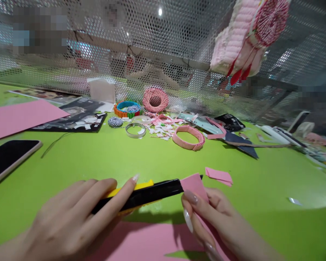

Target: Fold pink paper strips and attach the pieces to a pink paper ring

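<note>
My left hand is closed around a black and yellow utility knife, its index finger stretched along the handle. The knife points to the right, and its dark tip shows just past the far edge of a pink paper strip. That strip is pinched between the thumb and fingers of my right hand; whether the blade lies behind it or inside a fold, I cannot tell. Below both hands lies a larger pink sheet, partly in shadow. A small folded pink piece rests beyond my right hand.
A phone and pink card lie at left. Farther back are a pink ring, a pale ring, paper scraps and a pink woven ring. A perforated metal screen stands behind; a pink-and-white ornament hangs upper right.
</note>
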A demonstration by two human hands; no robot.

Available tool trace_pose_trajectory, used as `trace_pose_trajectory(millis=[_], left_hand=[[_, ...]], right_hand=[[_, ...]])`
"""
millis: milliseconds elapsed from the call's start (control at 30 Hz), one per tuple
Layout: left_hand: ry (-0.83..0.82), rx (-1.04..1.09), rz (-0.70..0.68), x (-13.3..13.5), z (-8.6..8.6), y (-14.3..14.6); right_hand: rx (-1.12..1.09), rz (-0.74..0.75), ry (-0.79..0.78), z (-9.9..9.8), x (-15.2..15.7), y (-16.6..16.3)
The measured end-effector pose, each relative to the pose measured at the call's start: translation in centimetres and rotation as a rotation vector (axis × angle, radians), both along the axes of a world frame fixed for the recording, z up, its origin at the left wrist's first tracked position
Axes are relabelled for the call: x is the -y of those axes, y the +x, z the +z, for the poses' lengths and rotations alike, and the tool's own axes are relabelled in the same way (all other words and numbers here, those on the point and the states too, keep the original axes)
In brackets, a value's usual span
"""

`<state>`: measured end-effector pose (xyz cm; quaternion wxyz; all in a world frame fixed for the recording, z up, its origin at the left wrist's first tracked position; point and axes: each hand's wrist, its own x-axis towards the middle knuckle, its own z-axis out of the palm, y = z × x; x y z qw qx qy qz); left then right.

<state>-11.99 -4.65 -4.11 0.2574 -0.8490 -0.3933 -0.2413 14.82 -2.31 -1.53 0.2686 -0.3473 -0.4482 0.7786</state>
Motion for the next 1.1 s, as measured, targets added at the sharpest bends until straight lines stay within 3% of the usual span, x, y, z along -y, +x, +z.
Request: trace_pose_trajectory(millis=[633,1100], left_hand=[[-0.039,0.003,-0.022,-0.7,-0.6,-0.3],[0.005,-0.028,-0.047,-0.8,-0.6,-0.4]], right_hand=[[-0.225,-0.087,-0.028,-1.4,0.2,-1.4],[-0.149,-0.087,-0.055,-1.3,0.3,-0.9]])
